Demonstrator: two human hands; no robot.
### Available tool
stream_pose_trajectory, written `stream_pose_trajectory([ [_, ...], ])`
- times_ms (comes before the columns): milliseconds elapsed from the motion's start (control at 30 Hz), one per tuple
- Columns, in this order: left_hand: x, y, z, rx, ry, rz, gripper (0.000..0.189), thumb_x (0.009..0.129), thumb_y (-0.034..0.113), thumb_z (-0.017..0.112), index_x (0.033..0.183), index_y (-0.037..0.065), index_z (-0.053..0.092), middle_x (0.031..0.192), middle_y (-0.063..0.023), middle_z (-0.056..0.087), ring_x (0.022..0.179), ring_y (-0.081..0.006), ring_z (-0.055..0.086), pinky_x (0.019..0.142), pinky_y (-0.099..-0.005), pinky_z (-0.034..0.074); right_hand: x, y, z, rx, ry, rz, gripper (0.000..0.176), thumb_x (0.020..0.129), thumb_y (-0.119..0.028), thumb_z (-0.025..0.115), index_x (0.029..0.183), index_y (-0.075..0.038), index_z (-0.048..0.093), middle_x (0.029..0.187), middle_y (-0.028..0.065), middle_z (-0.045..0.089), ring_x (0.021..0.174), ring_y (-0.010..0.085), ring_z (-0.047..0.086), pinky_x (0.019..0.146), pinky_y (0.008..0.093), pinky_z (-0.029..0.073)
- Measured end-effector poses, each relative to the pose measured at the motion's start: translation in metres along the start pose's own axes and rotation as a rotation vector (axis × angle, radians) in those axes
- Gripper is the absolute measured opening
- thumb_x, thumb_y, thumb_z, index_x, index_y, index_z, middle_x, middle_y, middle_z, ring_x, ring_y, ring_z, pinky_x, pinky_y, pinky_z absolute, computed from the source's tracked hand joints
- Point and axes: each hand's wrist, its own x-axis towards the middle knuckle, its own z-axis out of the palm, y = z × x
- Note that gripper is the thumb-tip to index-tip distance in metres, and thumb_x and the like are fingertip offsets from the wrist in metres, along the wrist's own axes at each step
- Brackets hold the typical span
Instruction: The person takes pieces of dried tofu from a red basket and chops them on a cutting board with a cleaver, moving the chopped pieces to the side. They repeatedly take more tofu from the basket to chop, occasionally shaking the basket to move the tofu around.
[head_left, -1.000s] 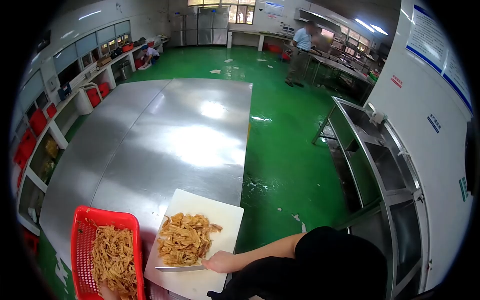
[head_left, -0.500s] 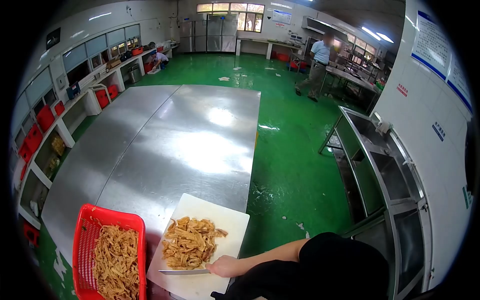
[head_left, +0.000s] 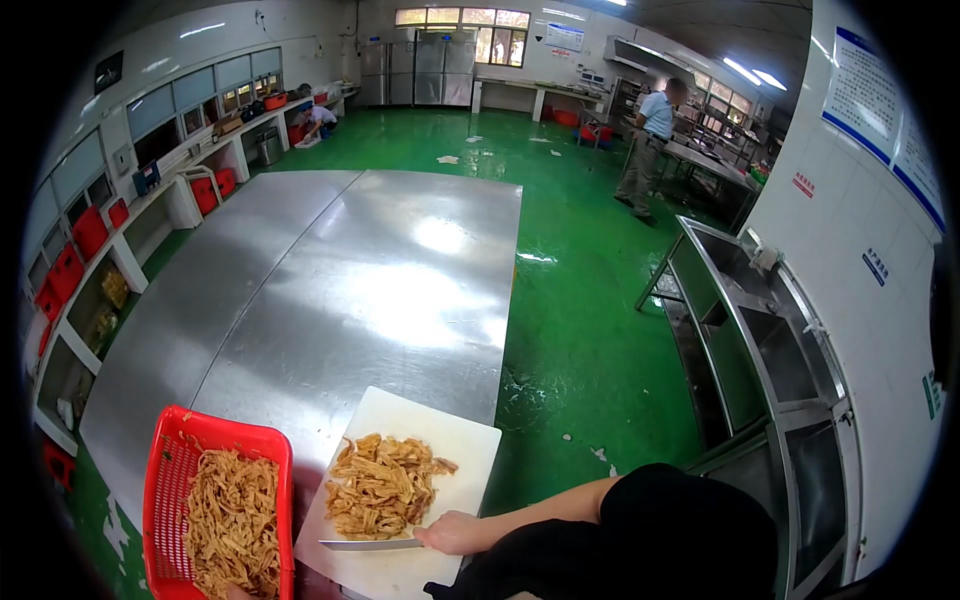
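Observation:
My right hand (head_left: pixel 450 533) is closed around the handle of a knife (head_left: pixel 370 545). The blade lies flat along the near side of a pile of brown strips (head_left: pixel 382 487) on the white cutting board (head_left: pixel 465 448). To the left of the board stands a red perforated basket (head_left: pixel 235 432) holding more tangled brown strips (head_left: pixel 232 515). A small skin-coloured patch, apparently part of my left hand (head_left: pixel 238 592), shows at the bottom edge of the view by the basket's strips. Its fingers cannot be made out.
The board and basket rest on a large steel table (head_left: pixel 300 300). Steel sinks (head_left: pixel 785 345) line the right wall. A person in a light shirt (head_left: pixel 655 115) stands on the wet green floor at the back right. Another person (head_left: pixel 318 120) crouches at the back left.
A skin-coloured patch has appeared at the bottom of the basket. The person at the back right has moved slightly right and turned. My right hand and the knife have hardly moved.

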Motion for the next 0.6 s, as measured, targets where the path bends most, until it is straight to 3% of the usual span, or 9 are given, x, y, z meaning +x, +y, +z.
stream_pose_trajectory([
  [333, -0.002, -0.004, 0.004, -0.002, -0.005, 0.009, 0.045, 0.080, 0.005, 0.055, 0.123, -0.003, 0.048, 0.101, -0.0210, 0.060, 0.096, -0.0342, 0.058, 0.083, -0.0420, 0.048, -0.002, -0.001, 0.003, -0.027, -0.024, 0.015, 0.025, 0.087, -0.014, 0.042, 0.107, 0.001, 0.044, 0.076, 0.0165, 0.063, 0.072, 0.0367, 0.062, 0.061, 0.0466, 0.047],
  [600, -0.001, -0.005, 0.004, 0.001, -0.011, 0.026, 0.043, 0.080, 0.008, 0.056, 0.122, -0.003, 0.049, 0.100, -0.0215, 0.060, 0.095, -0.0348, 0.058, 0.082, -0.0424, 0.048, -0.006, -0.005, -0.001, 0.001, 0.010, 0.028, 0.020, 0.086, -0.015, 0.044, 0.100, -0.001, 0.046, 0.072, 0.0173, 0.063, 0.071, 0.0373, 0.063, 0.064, 0.0482, 0.048],
])
